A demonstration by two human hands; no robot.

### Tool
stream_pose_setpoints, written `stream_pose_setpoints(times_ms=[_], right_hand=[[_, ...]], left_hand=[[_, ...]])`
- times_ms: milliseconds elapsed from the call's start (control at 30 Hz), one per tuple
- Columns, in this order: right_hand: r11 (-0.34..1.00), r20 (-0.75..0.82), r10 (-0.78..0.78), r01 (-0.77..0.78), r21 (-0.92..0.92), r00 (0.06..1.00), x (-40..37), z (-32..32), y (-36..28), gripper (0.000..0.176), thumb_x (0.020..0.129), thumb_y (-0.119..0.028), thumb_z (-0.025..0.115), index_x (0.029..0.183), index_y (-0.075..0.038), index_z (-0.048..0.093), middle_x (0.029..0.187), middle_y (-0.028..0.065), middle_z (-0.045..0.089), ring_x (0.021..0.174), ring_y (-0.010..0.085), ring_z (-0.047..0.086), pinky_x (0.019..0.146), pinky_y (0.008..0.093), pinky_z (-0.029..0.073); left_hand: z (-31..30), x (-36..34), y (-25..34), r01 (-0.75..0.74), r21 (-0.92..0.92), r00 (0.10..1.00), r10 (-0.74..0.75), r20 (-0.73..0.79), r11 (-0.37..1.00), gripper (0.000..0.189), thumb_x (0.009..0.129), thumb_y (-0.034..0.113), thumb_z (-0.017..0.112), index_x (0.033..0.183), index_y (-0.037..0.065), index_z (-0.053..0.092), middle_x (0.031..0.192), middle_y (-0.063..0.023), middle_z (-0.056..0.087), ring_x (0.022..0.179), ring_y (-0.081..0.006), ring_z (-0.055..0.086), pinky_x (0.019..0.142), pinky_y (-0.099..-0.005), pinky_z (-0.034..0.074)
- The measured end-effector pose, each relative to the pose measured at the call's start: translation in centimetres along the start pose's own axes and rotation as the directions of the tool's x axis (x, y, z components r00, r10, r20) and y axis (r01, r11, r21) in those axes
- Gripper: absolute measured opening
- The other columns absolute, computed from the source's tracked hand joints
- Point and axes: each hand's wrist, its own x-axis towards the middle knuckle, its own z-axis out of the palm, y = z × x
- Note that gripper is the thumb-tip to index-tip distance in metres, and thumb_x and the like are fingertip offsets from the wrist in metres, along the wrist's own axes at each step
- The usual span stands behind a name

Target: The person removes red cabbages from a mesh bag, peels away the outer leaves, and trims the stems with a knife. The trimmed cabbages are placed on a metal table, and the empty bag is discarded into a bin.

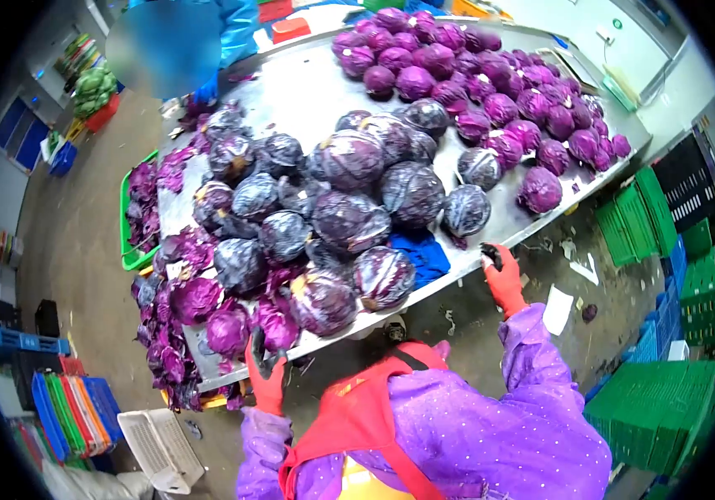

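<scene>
My left hand (pixel 267 377), in a red glove with dark fingers, is at the table's front edge. Its fingers are apart, with the tips right at a peeled red cabbage (pixel 277 324); a half-peeled cabbage (pixel 322 302) sits just to the right. My right hand (pixel 503 282), gloved the same way, is held near the front edge farther right. Thumb and fingers are spread with nothing between them. Nearest to it are a dark unpeeled cabbage (pixel 467 210) and a blue cloth (pixel 426 257). Several dark cabbages (pixel 351 221) are piled mid-table.
The metal table (pixel 291 79) carries many bright peeled cabbages (pixel 499 108) at the back right. Loose leaves (pixel 176 346) spill over the left end, near a green crate (pixel 127 229). Across the table stands a person in blue (pixel 239 32). Green crates (pixel 649 412) are stacked at right.
</scene>
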Motion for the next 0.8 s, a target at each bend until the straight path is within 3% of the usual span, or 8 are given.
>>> stream_pose_setpoints(times_ms=[100, 133, 333, 400, 467, 533, 667, 800], right_hand=[[0.997, 0.239, -0.070, 0.058, 0.054, 0.969, 0.9, 1.3, -1.4, 0.033, 0.082, -0.007, 0.065, 0.115, -0.005, 0.061, 0.100, 0.0127, 0.065, 0.093, 0.0242, 0.064, 0.083, 0.0325, 0.049], [0.984, 0.366, 0.065, -0.121, 0.130, 0.928, 1.2, 2.4, -2.5, 0.038, 0.080, -0.009, 0.067, 0.118, -0.005, 0.059, 0.105, 0.0142, 0.063, 0.097, 0.0273, 0.063, 0.085, 0.0331, 0.049], [0.861, 0.485, -0.192, 0.384, -0.335, 0.853, 3.0, 9.7, -4.8, 0.058, 0.076, -0.029, 0.069, 0.129, -0.015, 0.053, 0.114, 0.0167, 0.058, 0.097, 0.0367, 0.059, 0.082, 0.0464, 0.048], [0.932, 0.566, -0.034, 0.231, -0.281, 0.824, 4.8, 9.8, -5.4, 0.053, 0.078, -0.028, 0.067, 0.128, -0.016, 0.054, 0.111, 0.0157, 0.059, 0.097, 0.0376, 0.059, 0.082, 0.0458, 0.048], [0.997, 0.426, -0.075, 0.083, 0.000, 0.901, 6.2, 10.3, -1.6, 0.034, 0.082, -0.025, 0.064, 0.113, -0.010, 0.063, 0.103, 0.0166, 0.062, 0.099, 0.0370, 0.059, 0.083, 0.0446, 0.049], [0.997, 0.494, -0.051, 0.071, -0.023, 0.868, 7.8, 9.1, -0.5, 0.032, 0.082, -0.026, 0.067, 0.107, -0.007, 0.065, 0.105, 0.0179, 0.062, 0.099, 0.0379, 0.060, 0.083, 0.0442, 0.048], [0.998, 0.376, -0.063, 0.054, 0.033, 0.925, 7.0, 9.1, -3.1, 0.041, 0.080, -0.030, 0.074, 0.110, -0.003, 0.064, 0.108, 0.0177, 0.063, 0.101, 0.0349, 0.061, 0.086, 0.0394, 0.047], [0.994, 0.143, 0.068, -0.055, -0.094, 0.987, 7.1, 11.8, -6.3, 0.041, 0.078, -0.040, 0.075, 0.082, 0.001, 0.069, 0.087, 0.0172, 0.066, 0.081, 0.0366, 0.063, 0.073, 0.0416, 0.047]], left_hand=[[4.8, 1.9, -0.2, 0.043, 0.018, 0.998, -0.043, 0.041, 0.999, 0.070, 0.081, 0.009, 0.068, 0.142, -0.001, 0.036, 0.143, -0.0147, 0.041, 0.134, -0.0262, 0.037, 0.113, -0.0380, 0.026], [6.0, 2.2, -0.7, 0.087, -0.027, 0.995, -0.085, 0.059, 0.996, 0.067, 0.084, 0.012, 0.067, 0.142, -0.001, 0.036, 0.143, -0.0141, 0.041, 0.134, -0.0258, 0.037, 0.112, -0.0377, 0.027], [6.2, 1.5, -1.1, 0.203, -0.143, 0.978, -0.207, -0.014, 0.969, 0.063, 0.086, 0.006, 0.062, 0.143, 0.000, 0.037, 0.142, -0.0143, 0.044, 0.131, -0.0256, 0.041, 0.111, -0.0371, 0.029], [5.9, 1.2, -0.1, 0.201, -0.072, 0.979, -0.204, -0.022, 0.977, 0.063, 0.086, 0.004, 0.061, 0.143, -0.001, 0.037, 0.142, -0.0147, 0.044, 0.131, -0.0260, 0.042, 0.111, -0.0374, 0.029], [6.2, 1.4, 1.3, 0.214, -0.110, 0.972, -0.223, -0.072, 0.971, 0.062, 0.085, 0.005, 0.061, 0.142, -0.001, 0.037, 0.143, -0.0148, 0.044, 0.132, -0.0260, 0.042, 0.111, -0.0376, 0.029], [5.9, 2.4, 2.8, 0.184, -0.122, 0.978, -0.195, -0.078, 0.975, 0.066, 0.084, 0.006, 0.064, 0.143, -0.002, 0.035, 0.145, -0.0159, 0.042, 0.135, -0.0281, 0.039, 0.113, -0.0389, 0.027], [4.6, 4.1, 4.4, -0.086, 0.284, 0.996, 0.076, 0.046, 0.955, 0.084, 0.075, 0.026, 0.078, 0.143, 0.000, 0.036, 0.144, -0.0181, 0.042, 0.134, -0.0321, 0.039, 0.112, -0.0415, 0.027], [7.2, 7.0, 6.9, -0.295, 0.597, 0.942, 0.125, 0.310, 0.746, 0.098, 0.063, 0.039, 0.085, 0.142, 0.006, 0.039, 0.144, -0.0227, 0.039, 0.136, -0.0400, 0.034, 0.111, -0.0483, 0.028]])
